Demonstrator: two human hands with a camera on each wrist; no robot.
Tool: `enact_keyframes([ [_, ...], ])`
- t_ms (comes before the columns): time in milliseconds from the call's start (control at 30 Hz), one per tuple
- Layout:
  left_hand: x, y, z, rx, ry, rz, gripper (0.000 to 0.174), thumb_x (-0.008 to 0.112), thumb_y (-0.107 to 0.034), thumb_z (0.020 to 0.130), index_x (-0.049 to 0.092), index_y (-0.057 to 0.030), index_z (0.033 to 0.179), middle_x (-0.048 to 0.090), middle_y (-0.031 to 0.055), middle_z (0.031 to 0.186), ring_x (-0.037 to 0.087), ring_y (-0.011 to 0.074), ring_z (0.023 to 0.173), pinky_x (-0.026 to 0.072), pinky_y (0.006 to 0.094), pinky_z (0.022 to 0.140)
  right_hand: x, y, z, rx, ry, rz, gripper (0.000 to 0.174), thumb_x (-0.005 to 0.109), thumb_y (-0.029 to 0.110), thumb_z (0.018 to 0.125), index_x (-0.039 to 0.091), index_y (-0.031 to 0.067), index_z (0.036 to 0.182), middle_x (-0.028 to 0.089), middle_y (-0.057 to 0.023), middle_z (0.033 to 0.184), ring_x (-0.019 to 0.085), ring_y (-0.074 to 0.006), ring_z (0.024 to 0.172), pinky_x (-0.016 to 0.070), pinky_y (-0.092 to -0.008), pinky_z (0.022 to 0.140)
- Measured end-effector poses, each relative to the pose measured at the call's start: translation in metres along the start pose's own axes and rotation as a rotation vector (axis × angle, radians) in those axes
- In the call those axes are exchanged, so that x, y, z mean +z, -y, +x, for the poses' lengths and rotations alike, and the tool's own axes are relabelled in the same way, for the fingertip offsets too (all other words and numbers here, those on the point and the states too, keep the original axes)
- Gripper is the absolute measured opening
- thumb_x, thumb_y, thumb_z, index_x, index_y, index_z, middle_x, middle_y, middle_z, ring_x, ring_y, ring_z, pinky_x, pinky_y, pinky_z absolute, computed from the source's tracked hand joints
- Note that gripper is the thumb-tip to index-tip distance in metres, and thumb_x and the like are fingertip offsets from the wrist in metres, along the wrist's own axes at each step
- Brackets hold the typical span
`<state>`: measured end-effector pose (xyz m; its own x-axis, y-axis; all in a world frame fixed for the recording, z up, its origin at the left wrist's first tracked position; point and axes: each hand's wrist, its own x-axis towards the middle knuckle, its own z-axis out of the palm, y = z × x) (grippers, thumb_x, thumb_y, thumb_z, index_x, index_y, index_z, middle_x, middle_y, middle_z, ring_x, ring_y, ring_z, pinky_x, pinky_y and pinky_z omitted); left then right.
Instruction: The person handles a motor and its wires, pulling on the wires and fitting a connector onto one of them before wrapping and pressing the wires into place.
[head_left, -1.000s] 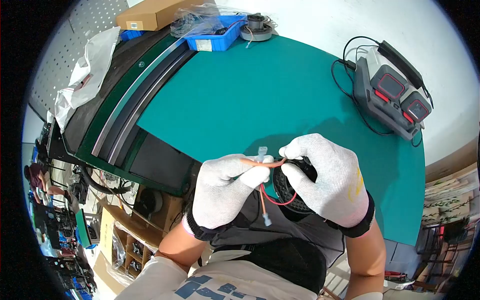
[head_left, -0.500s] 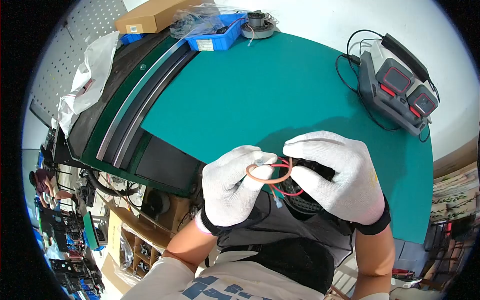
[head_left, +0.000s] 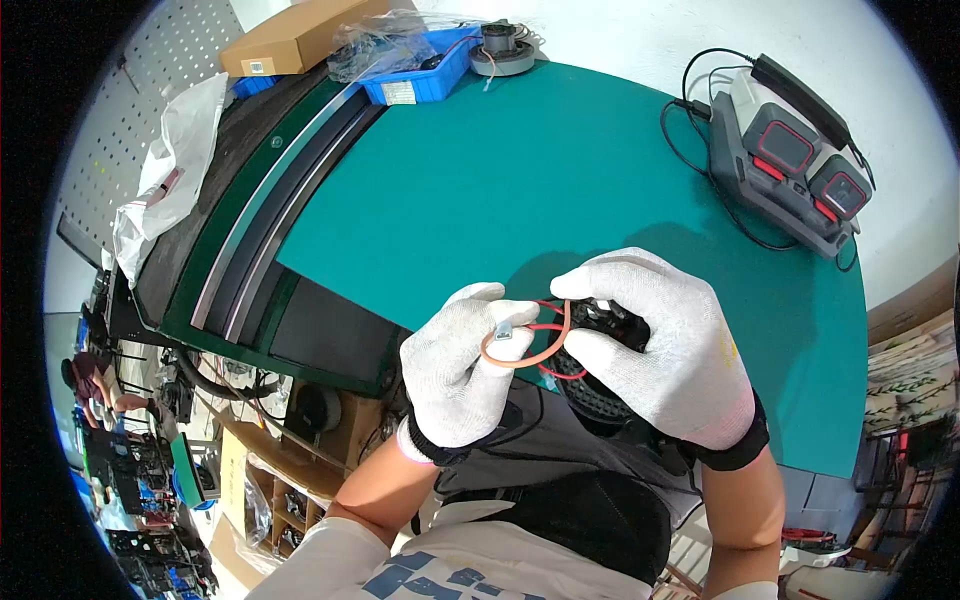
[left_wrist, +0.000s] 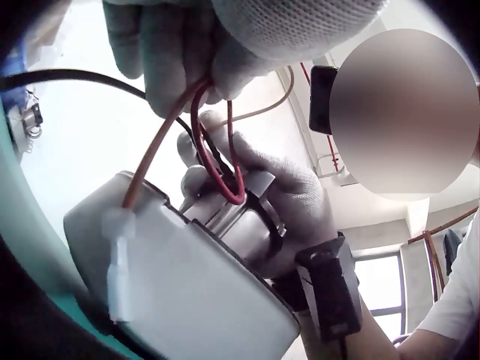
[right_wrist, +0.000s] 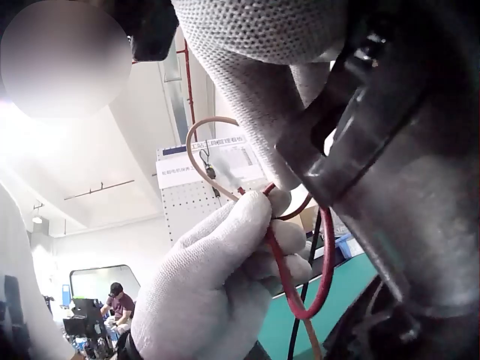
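Note:
Both hands wear white knit gloves and work close together just above the near edge of the green mat (head_left: 560,170). My left hand (head_left: 470,365) pinches an orange wire (head_left: 520,360) curled into a loop, with a small clear terminal (head_left: 503,331) at its fingertips. My right hand (head_left: 655,345) holds a round black motor part (head_left: 600,390) and pinches the same wires at the loop's right side. A red wire (head_left: 550,372) runs from the part beside the orange one. In the left wrist view the part's pale underside (left_wrist: 187,300) and the red wire (left_wrist: 225,172) show.
A grey charger with two batteries (head_left: 790,160) and its black cable sit at the far right of the mat. A blue bin (head_left: 420,65), a cardboard box (head_left: 290,35) and another motor part (head_left: 500,50) stand at the back. A dark conveyor rail (head_left: 250,230) borders the left.
The orange wire, stretched fairly straight between my hands a second ago, is now bent into a closed loop. Both hands have drawn closer together and the hanging terminal end has come up.

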<state>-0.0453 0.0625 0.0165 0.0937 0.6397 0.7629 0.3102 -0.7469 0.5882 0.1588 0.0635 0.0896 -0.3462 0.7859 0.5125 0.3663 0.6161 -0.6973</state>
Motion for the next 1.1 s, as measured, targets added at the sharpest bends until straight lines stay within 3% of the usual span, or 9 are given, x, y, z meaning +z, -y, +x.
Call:
enact_keyframes([
  [167, 0.005, 0.000, -0.002, -0.054, -0.041, -0.022, 0.019, 0.069, -0.012, 0.094, 0.075, 0.0015, 0.107, 0.071, 0.0137, 0.083, 0.069, 0.0281, 0.075, 0.0524, 0.0464, 0.096, 0.000, 0.000, 0.001, -0.003, 0.022, 0.024, 0.024, 0.070, 0.000, 0.078, 0.069, -0.0019, 0.102, 0.069, -0.0192, 0.096, 0.068, -0.0348, 0.084, 0.0558, -0.0382, 0.072],
  [333, 0.008, -0.003, -0.002, -0.149, -0.064, -0.032, 0.019, 0.072, -0.011, 0.093, 0.074, 0.0022, 0.106, 0.073, 0.0147, 0.089, 0.070, 0.0270, 0.080, 0.0552, 0.0366, 0.084, 0.003, -0.004, 0.000, -0.073, 0.012, 0.010, 0.023, 0.068, -0.001, 0.079, 0.068, -0.0031, 0.102, 0.069, -0.0197, 0.096, 0.068, -0.0361, 0.085, 0.0556, -0.0401, 0.073],
  [400, 0.006, -0.002, -0.003, -0.183, -0.040, -0.049, 0.019, 0.071, -0.010, 0.093, 0.074, 0.0027, 0.107, 0.073, 0.0145, 0.089, 0.070, 0.0252, 0.079, 0.0549, 0.0342, 0.080, 0.001, -0.005, 0.000, -0.054, 0.035, -0.010, 0.030, 0.069, -0.001, 0.080, 0.069, -0.0042, 0.110, 0.068, -0.0179, 0.101, 0.068, -0.0271, 0.083, 0.0548, -0.0335, 0.074],
  [467, 0.003, -0.006, -0.002, -0.215, -0.020, -0.069, 0.019, 0.071, -0.009, 0.093, 0.074, 0.0032, 0.107, 0.073, 0.0144, 0.089, 0.070, 0.0234, 0.079, 0.0545, 0.0318, 0.075, 0.001, -0.004, 0.000, -0.035, 0.009, -0.020, 0.032, 0.070, 0.000, 0.081, 0.068, -0.0047, 0.112, 0.068, -0.0178, 0.102, 0.068, -0.0260, 0.083, 0.0547, -0.0331, 0.076],
  [567, 0.001, -0.018, -0.004, -0.531, -0.085, -0.327, 0.018, 0.067, -0.003, 0.095, 0.072, 0.0089, 0.108, 0.072, 0.0116, 0.087, 0.067, 0.0143, 0.077, 0.0532, 0.0281, 0.071, 0.001, -0.008, -0.002, 0.015, -0.055, -0.017, 0.033, 0.070, 0.002, 0.082, 0.067, -0.0047, 0.114, 0.068, -0.0185, 0.101, 0.068, -0.0269, 0.082, 0.0548, -0.0346, 0.075],
  [667, -0.009, -0.029, -0.008, -0.720, -0.124, -0.476, 0.018, 0.061, -0.003, 0.095, 0.070, 0.0085, 0.105, 0.070, 0.0108, 0.086, 0.066, 0.0159, 0.073, 0.0542, 0.0289, 0.069, -0.006, -0.013, -0.004, 0.109, -0.136, -0.052, 0.032, 0.070, 0.005, 0.084, 0.067, -0.0047, 0.114, 0.069, -0.0185, 0.100, 0.067, -0.0236, 0.077, 0.0542, -0.0328, 0.072],
  [867, -0.035, -0.035, -0.048, -0.747, 0.013, -0.535, 0.017, 0.066, -0.005, 0.096, 0.074, 0.0054, 0.108, 0.072, 0.0096, 0.084, 0.069, 0.0152, 0.077, 0.0561, 0.0285, 0.069, 0.000, -0.010, -0.013, -0.099, -0.272, -0.296, 0.040, 0.080, 0.010, 0.078, 0.066, -0.0042, 0.113, 0.068, -0.0203, 0.102, 0.067, -0.0349, 0.085, 0.0553, -0.0388, 0.077],
  [967, -0.048, -0.037, -0.057, -0.810, -0.016, -0.522, 0.016, 0.066, -0.004, 0.096, 0.073, 0.0068, 0.105, 0.071, 0.0094, 0.082, 0.067, 0.0137, 0.073, 0.0553, 0.0278, 0.068, -0.007, 0.005, -0.025, -0.050, -0.157, -0.506, 0.064, 0.088, 0.024, 0.069, 0.061, -0.0029, 0.121, 0.065, -0.0210, 0.117, 0.065, -0.0396, 0.098, 0.0542, -0.0453, 0.085],
  [1100, -0.055, -0.035, -0.070, -0.900, 0.035, -0.506, 0.014, 0.066, -0.005, 0.096, 0.073, 0.0064, 0.099, 0.071, 0.0078, 0.082, 0.066, 0.0121, 0.073, 0.0534, 0.0272, 0.066, -0.015, 0.005, -0.031, 0.014, -0.133, -0.544, 0.060, 0.085, 0.021, 0.072, 0.062, -0.0025, 0.122, 0.064, -0.0209, 0.121, 0.064, -0.0398, 0.101, 0.0537, -0.0456, 0.089],
])
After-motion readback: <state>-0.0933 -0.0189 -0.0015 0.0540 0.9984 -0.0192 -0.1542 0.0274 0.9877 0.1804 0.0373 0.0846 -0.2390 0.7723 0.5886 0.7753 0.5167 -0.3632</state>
